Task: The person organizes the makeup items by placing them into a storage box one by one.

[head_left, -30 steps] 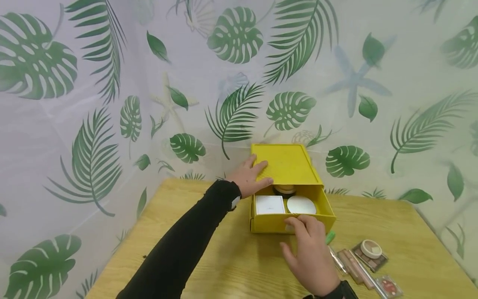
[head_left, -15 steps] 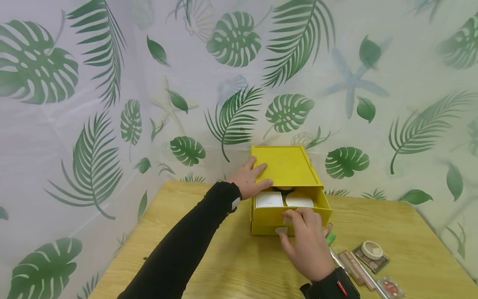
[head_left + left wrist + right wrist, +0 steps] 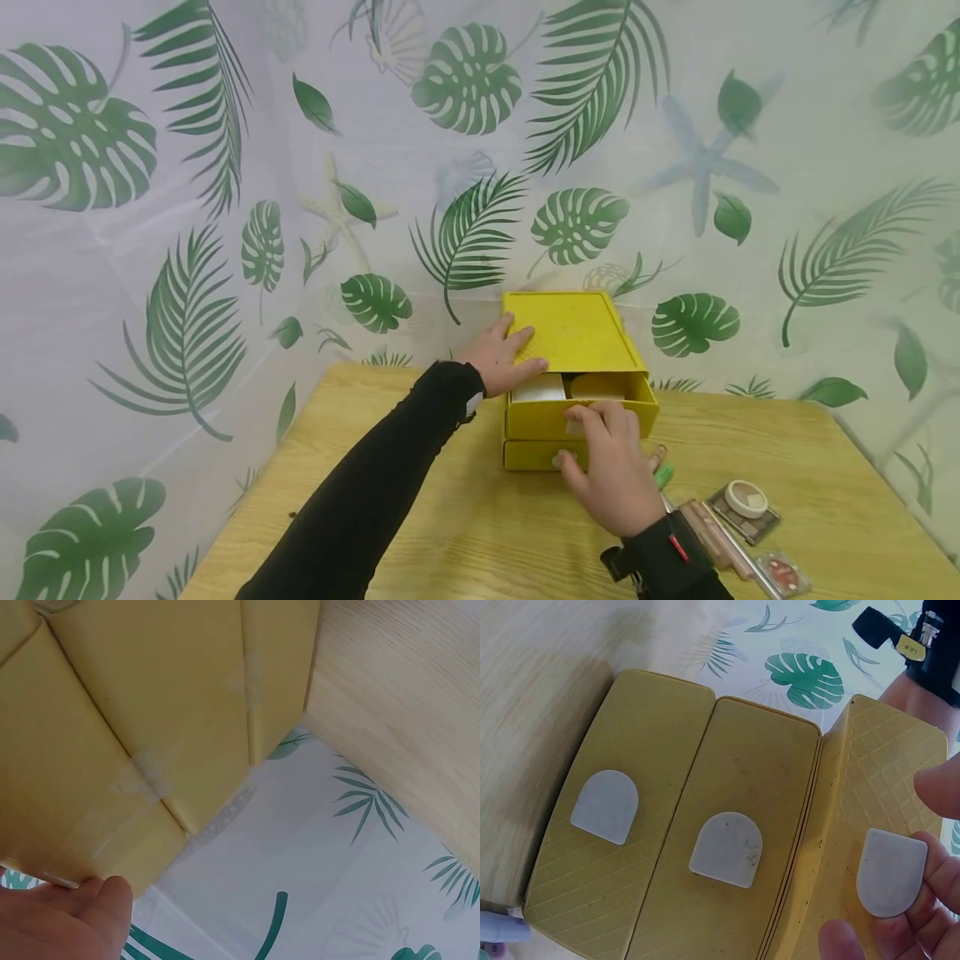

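Note:
A yellow drawer box [image 3: 570, 329] stands on the table, its top drawer [image 3: 543, 422] partly out. In that drawer sit a white square case [image 3: 538, 388] and a round pale lid [image 3: 598, 386], both partly under the box top. My left hand [image 3: 501, 358] rests on the box's top left edge with fingers spread. My right hand [image 3: 617, 479] touches the front of the top drawer with bent fingers. Their tips lie beside the drawer's white tab [image 3: 891, 874] in the right wrist view. Two closed drawers with white tabs [image 3: 606, 806] show there too.
On the right of the wooden table [image 3: 435, 533] lie a palette with a round compact [image 3: 746, 500] on it, a red blush case [image 3: 782, 575], several slim tubes [image 3: 716, 537] and a green-capped item [image 3: 663, 477]. A leaf-print sheet [image 3: 465, 150] hangs behind the box.
The top drawer has slid back into the box, with my right hand moving along at its front. Less of the drawer's contents shows now. My left hand stays on the box top.

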A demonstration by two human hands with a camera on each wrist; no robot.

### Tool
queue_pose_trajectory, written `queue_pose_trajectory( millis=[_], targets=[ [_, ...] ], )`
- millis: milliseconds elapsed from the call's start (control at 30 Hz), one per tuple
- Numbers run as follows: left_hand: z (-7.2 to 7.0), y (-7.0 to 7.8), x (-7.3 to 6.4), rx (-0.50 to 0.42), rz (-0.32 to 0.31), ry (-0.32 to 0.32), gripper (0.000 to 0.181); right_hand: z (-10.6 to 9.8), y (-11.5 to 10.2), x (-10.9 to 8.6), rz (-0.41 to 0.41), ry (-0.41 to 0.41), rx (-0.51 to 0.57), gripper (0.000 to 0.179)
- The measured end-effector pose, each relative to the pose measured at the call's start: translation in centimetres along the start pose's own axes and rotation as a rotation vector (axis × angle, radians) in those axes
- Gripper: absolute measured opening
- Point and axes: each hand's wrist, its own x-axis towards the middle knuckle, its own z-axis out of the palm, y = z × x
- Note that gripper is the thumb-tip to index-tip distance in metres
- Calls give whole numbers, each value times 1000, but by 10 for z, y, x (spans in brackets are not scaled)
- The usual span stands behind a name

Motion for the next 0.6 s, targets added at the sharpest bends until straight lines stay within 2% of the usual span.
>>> queue_pose_trajectory(
  millis=[233,600],
  targets=[
    [-5,3,2,10,-16,-29,72,5,7,13,-33,25,-8,41],
    [-5,5,2,21,-33,-54,71,10,13,23,14,-8,-18,38]
  ],
)
